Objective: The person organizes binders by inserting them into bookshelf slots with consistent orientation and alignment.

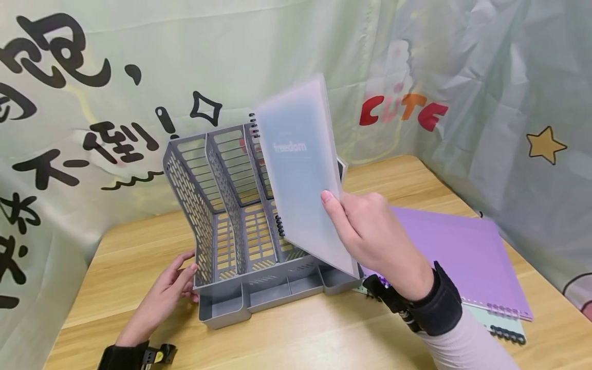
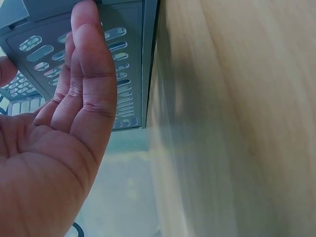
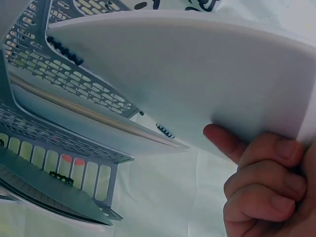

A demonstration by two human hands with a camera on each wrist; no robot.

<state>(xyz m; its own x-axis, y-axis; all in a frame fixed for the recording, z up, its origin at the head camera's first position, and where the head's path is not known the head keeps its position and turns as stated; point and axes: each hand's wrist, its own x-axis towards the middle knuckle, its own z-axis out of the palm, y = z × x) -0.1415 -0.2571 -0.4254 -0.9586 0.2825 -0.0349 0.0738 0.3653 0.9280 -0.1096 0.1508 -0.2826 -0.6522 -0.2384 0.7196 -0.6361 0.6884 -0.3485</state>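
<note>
My right hand (image 1: 370, 231) pinches a spiral notebook (image 1: 300, 169) by its edge, thumb on the frosted cover, which reads "freedom". In the right wrist view the index finger (image 3: 224, 140) lies along the notebook's back (image 3: 187, 74) and the other fingers are curled. The notebook stands upright, slightly tilted, over the right part of a grey desktop file organizer (image 1: 238, 241); its black coil faces left. At the organizer's left side wall, my left hand (image 1: 168, 288) touches the lower front corner with mostly straight fingers (image 2: 94, 84).
Purple notebooks (image 1: 458, 257) and a pale green one (image 1: 495, 321) lie stacked on the wooden table (image 1: 324, 334) at right. Other notebooks (image 3: 94, 113) stand in the organizer's dividers. Small trays (image 1: 287, 295) line its front. A printed cloth (image 1: 287, 46) hangs behind.
</note>
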